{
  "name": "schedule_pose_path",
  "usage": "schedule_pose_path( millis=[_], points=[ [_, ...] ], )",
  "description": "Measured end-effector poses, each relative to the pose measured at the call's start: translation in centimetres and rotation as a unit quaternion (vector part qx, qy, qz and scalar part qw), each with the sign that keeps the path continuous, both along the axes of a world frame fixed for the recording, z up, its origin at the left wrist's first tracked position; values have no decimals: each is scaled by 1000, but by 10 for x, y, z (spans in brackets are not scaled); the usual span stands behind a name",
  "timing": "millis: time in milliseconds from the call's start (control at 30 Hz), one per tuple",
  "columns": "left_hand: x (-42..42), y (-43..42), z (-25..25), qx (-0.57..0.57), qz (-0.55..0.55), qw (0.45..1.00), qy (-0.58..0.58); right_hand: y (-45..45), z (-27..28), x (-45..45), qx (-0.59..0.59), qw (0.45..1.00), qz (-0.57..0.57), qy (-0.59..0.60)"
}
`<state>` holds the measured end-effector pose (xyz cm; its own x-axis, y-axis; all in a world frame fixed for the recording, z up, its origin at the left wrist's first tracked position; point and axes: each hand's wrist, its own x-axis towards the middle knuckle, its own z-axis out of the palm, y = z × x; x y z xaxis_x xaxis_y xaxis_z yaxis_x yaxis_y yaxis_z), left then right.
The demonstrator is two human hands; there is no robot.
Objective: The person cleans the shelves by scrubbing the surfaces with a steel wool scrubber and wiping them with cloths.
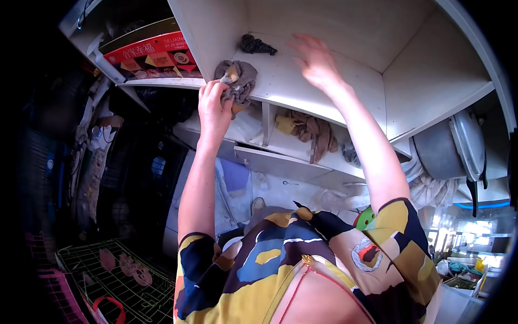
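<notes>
My left hand (214, 102) is closed on a bunched grey cloth (243, 78) at the front left edge of the white shelf (334, 89). A patch of yellowish-brown shows among the cloth's folds. Over the same shelf, my right hand (315, 62) is held out with its fingers apart, slightly blurred, and nothing is in it. Left of those fingers lies a small dark knotted bundle (258, 45), near the back of the shelf; I cannot make out its kind.
A red box (156, 56) stands in the compartment at left. Below the shelf, brown cloths (313, 135) hang over a lower ledge. A lidded metal pot (450, 143) sits at right. Lower left there is a wire basket (124, 270).
</notes>
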<state>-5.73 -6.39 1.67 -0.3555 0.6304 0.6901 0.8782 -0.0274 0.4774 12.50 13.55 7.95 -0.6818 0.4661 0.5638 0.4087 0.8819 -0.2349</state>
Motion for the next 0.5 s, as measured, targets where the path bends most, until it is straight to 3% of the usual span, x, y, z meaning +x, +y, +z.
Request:
schedule_pose_path(
  millis=[33,133,333,400,500],
  points=[
    [1,-1,-2,1,0,1000,-3,1,-2,-22,-19,999,-1,-43],
    [14,-16,-10,97,-6,967,-236,8,-17,-76,-40,995,2,-95],
    [26,-46,-16,146,21,916,-374,20,-36,-120,-2,988,105,-111],
    [26,-47,-25,175,18,899,-401,11,-12,-117,-173,975,35,-138],
    [36,-49,-23,195,13,870,-452,26,-23,-91,-159,979,79,-100]
  ],
)
